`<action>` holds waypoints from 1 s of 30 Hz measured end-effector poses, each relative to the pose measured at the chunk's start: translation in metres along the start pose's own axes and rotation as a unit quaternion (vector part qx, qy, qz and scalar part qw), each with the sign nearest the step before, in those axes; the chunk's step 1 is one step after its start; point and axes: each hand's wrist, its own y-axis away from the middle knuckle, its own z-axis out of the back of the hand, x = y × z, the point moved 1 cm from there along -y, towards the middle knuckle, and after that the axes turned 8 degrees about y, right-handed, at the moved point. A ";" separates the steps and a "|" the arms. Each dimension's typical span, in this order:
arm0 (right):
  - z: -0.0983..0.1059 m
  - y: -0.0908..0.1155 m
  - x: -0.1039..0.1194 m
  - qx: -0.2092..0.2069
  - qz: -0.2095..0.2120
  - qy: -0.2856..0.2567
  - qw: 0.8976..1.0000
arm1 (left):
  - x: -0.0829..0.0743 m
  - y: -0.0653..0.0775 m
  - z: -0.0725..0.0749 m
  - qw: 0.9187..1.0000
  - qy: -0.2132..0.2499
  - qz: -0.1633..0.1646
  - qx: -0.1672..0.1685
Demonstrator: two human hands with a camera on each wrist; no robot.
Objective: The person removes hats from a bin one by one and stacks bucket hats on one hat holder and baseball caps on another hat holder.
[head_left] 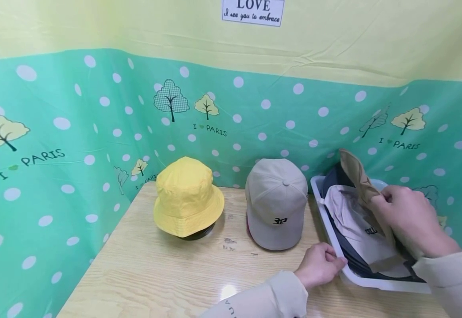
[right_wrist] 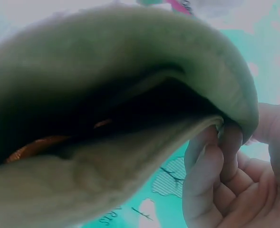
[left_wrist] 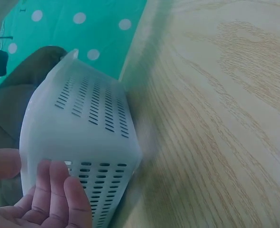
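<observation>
My right hand (head_left: 411, 218) grips a tan hat (head_left: 358, 174) by its edge, tilted up over the white plastic basket (head_left: 330, 229). In the right wrist view the fingers and thumb (right_wrist: 277, 142) pinch the hat's rim (right_wrist: 130, 42), and its dark inside gapes toward the camera. My left hand (head_left: 319, 265) holds the basket's near left rim. The left wrist view shows the thumb at the rim and the fingers (left_wrist: 59, 190) against the slotted outer wall. A pale hat (head_left: 348, 207) with dark lettering lies in the basket among darker hats, partly covered by the tan one.
A yellow bucket hat (head_left: 187, 198) sits on a dark round base at the table's left. Between it and the basket stands a light grey baseball cap (head_left: 276, 194) with a black emblem. Behind the wooden table (head_left: 167, 274) hangs a green and yellow curtain (head_left: 231, 110).
</observation>
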 end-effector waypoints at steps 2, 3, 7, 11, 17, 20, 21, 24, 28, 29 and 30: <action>0.004 0.000 0.002 0.002 0.006 0.002 1.000 | -0.001 0.000 0.002 1.000 -0.011 -0.006 -0.010; 0.006 0.001 0.004 0.005 0.008 0.001 1.000 | -0.002 0.000 0.003 1.000 -0.018 -0.013 -0.016; 0.004 0.006 0.014 0.019 0.027 -0.013 0.999 | -0.007 -0.005 0.011 0.996 -0.038 -0.059 -0.054; -0.010 0.014 0.030 0.022 0.055 -0.022 0.998 | -0.015 -0.009 0.018 0.995 -0.013 -0.098 -0.031; -0.030 0.024 0.051 0.017 0.077 -0.015 0.997 | -0.029 -0.011 0.022 0.989 0.060 -0.122 0.050; -0.035 0.026 0.056 -0.005 0.096 -0.004 0.995 | -0.033 -0.012 0.023 0.987 0.081 -0.126 0.058; -0.037 0.026 0.056 -0.012 0.101 0.000 0.995 | -0.034 -0.012 0.023 0.987 0.084 -0.126 0.058; -0.041 0.027 0.057 -0.001 0.105 -0.012 0.994 | -0.034 -0.015 0.022 0.985 0.104 -0.124 0.055; -0.046 0.028 0.056 0.034 0.097 -0.042 0.994 | -0.031 -0.017 0.022 0.985 0.124 -0.113 0.044; -0.046 0.028 0.055 0.031 0.099 -0.043 0.994 | -0.031 -0.017 0.022 0.983 0.138 -0.109 0.045; -0.046 0.029 0.053 0.028 0.102 -0.044 0.993 | -0.030 -0.018 0.022 0.982 0.153 -0.105 0.046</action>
